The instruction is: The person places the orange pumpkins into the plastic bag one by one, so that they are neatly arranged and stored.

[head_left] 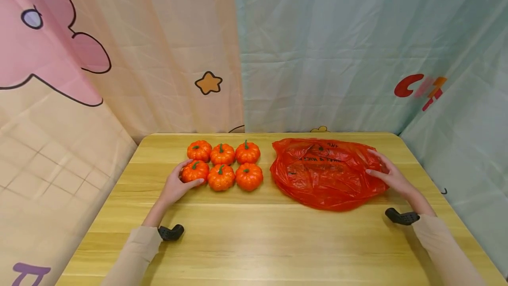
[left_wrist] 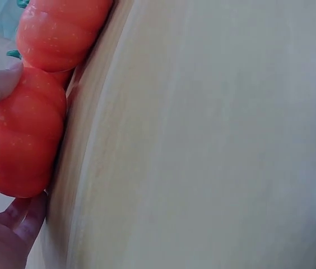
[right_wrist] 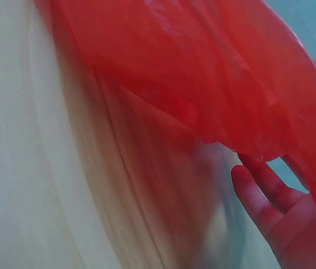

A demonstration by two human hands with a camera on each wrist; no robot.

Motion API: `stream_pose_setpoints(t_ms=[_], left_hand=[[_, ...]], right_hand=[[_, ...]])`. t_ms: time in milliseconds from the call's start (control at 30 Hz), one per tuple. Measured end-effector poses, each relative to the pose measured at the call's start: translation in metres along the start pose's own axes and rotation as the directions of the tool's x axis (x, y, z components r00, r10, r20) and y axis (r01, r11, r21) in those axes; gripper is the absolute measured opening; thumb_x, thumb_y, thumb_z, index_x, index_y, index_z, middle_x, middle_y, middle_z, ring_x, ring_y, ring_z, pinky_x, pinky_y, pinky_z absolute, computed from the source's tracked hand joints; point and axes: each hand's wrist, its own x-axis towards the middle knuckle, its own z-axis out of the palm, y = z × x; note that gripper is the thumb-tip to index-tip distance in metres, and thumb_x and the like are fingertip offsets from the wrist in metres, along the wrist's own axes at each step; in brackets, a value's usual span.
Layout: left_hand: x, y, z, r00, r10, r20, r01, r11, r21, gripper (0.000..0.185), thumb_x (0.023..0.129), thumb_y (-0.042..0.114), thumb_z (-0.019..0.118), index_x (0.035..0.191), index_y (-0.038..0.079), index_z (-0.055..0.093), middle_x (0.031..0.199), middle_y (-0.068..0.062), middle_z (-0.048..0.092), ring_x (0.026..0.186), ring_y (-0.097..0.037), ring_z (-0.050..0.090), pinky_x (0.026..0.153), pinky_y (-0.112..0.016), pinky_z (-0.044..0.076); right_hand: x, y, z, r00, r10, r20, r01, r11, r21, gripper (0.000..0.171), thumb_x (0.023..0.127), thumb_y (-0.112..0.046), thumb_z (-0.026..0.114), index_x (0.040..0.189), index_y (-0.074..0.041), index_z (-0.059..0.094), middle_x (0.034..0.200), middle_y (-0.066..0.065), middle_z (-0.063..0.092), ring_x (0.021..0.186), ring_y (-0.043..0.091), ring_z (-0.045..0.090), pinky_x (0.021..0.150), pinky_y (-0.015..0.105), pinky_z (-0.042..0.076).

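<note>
Six small orange pumpkins stand in two rows of three on the wooden table (head_left: 254, 233). My left hand (head_left: 182, 181) grips the front-left pumpkin (head_left: 196, 170), thumb on its near side and fingers over its far side. The left wrist view shows that pumpkin (left_wrist: 21, 140) between thumb and fingers (left_wrist: 12, 221), touching its neighbour (left_wrist: 60, 31). A crumpled red plastic bag (head_left: 323, 173) lies to the right. My right hand (head_left: 384, 172) rests on the bag's right edge with fingers nearly straight. In the right wrist view, the fingers (right_wrist: 259, 193) lie open beside the bag (right_wrist: 203, 73).
Printed cloth curtains close in the table at the back and on both sides. A black wrist mount (head_left: 170, 232) sits on the left forearm and another (head_left: 401, 217) on the right. Bare wood (left_wrist: 214, 145) stretches in front of the pumpkins and the bag.
</note>
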Motion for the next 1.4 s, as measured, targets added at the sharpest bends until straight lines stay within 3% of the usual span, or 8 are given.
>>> stream_pose_setpoints(t_ms=[133, 367, 633, 700, 800, 933, 1067, 1400], left_hand=[[-0.005, 0.001, -0.001, 0.999, -0.003, -0.034, 0.003, 1.0, 0.003, 0.079, 0.08, 0.026, 0.079, 0.145, 0.009, 0.037, 0.145, -0.02, 0.041, 0.122, -0.034, 0.049, 0.103, -0.047, 0.04], [-0.012, 0.011, -0.003, 0.994, -0.042, -0.098, 0.043, 0.999, 0.0, 0.079, 0.08, 0.029, 0.078, 0.145, 0.009, 0.037, 0.142, -0.017, 0.043, 0.118, -0.03, 0.049, 0.098, -0.04, 0.042], [-0.019, 0.035, 0.0, 0.973, -0.105, -0.205, 0.101, 0.994, -0.03, 0.082, 0.078, 0.033, 0.08, 0.146, 0.013, 0.038, 0.146, -0.016, 0.041, 0.121, -0.033, 0.047, 0.098, -0.045, 0.043], [-0.022, 0.044, 0.001, 0.968, -0.111, -0.224, 0.105, 0.994, -0.039, 0.083, 0.077, 0.035, 0.08, 0.145, 0.014, 0.038, 0.146, -0.015, 0.042, 0.12, -0.032, 0.048, 0.094, -0.039, 0.045], [-0.024, 0.057, 0.004, 0.963, -0.108, -0.248, 0.093, 0.993, -0.072, 0.082, 0.076, 0.034, 0.081, 0.144, 0.014, 0.04, 0.144, -0.012, 0.044, 0.116, -0.029, 0.051, 0.085, -0.023, 0.046], [-0.026, 0.071, 0.008, 0.964, -0.098, -0.248, 0.069, 0.99, -0.121, 0.08, 0.075, 0.03, 0.082, 0.142, 0.013, 0.042, 0.143, -0.01, 0.044, 0.113, -0.027, 0.053, 0.076, -0.009, 0.043], [-0.028, 0.084, 0.013, 0.969, -0.08, -0.236, 0.055, 0.992, -0.113, 0.078, 0.075, 0.028, 0.082, 0.142, 0.014, 0.044, 0.143, -0.01, 0.045, 0.11, -0.028, 0.052, 0.076, -0.012, 0.043], [-0.031, 0.105, 0.031, 0.981, -0.017, -0.196, -0.004, 0.995, -0.104, 0.077, 0.073, 0.025, 0.084, 0.14, 0.017, 0.046, 0.136, -0.01, 0.05, 0.107, -0.028, 0.053, 0.085, -0.031, 0.047]], right_hand=[[0.004, 0.001, 0.001, 1.0, 0.004, -0.012, -0.004, 1.0, 0.022, 0.066, 0.098, -0.018, 0.054, 0.154, -0.016, 0.02, 0.148, 0.019, 0.028, 0.104, -0.017, 0.044, 0.079, 0.007, 0.047], [0.005, 0.002, 0.001, 1.0, -0.009, 0.001, 0.009, 1.0, -0.005, 0.067, 0.098, -0.017, 0.054, 0.154, -0.012, 0.017, 0.151, 0.034, 0.015, 0.104, -0.019, 0.035, 0.08, 0.002, 0.042], [0.004, 0.0, 0.001, 1.0, 0.014, -0.009, -0.015, 1.0, -0.027, 0.067, 0.098, -0.018, 0.054, 0.154, -0.011, 0.016, 0.152, 0.034, 0.013, 0.108, -0.014, 0.037, 0.079, 0.002, 0.042], [0.004, 0.0, 0.002, 1.0, 0.019, -0.004, -0.019, 0.999, -0.035, 0.068, 0.098, -0.019, 0.053, 0.154, -0.011, 0.016, 0.153, 0.033, 0.013, 0.118, 0.0, 0.039, 0.08, 0.001, 0.04], [0.005, 0.0, 0.002, 1.0, 0.022, -0.002, -0.022, 0.999, -0.039, 0.068, 0.099, -0.019, 0.053, 0.154, -0.011, 0.015, 0.155, 0.032, 0.01, 0.122, 0.005, 0.037, 0.081, 0.0, 0.038], [0.005, 0.003, 0.004, 1.0, 0.004, -0.012, -0.005, 1.0, -0.023, 0.067, 0.098, -0.017, 0.054, 0.153, -0.01, 0.016, 0.151, 0.034, 0.015, 0.107, -0.014, 0.038, 0.079, 0.002, 0.042], [0.005, 0.008, 0.004, 1.0, -0.006, -0.014, 0.006, 1.0, -0.01, 0.067, 0.098, -0.015, 0.054, 0.153, -0.009, 0.016, 0.147, 0.036, 0.017, 0.1, -0.02, 0.041, 0.077, 0.005, 0.046], [0.006, 0.01, 0.003, 1.0, 0.006, 0.01, -0.006, 1.0, -0.012, 0.067, 0.098, -0.018, 0.054, 0.153, -0.009, 0.016, 0.147, 0.034, 0.02, 0.102, -0.018, 0.035, 0.08, 0.001, 0.04]])
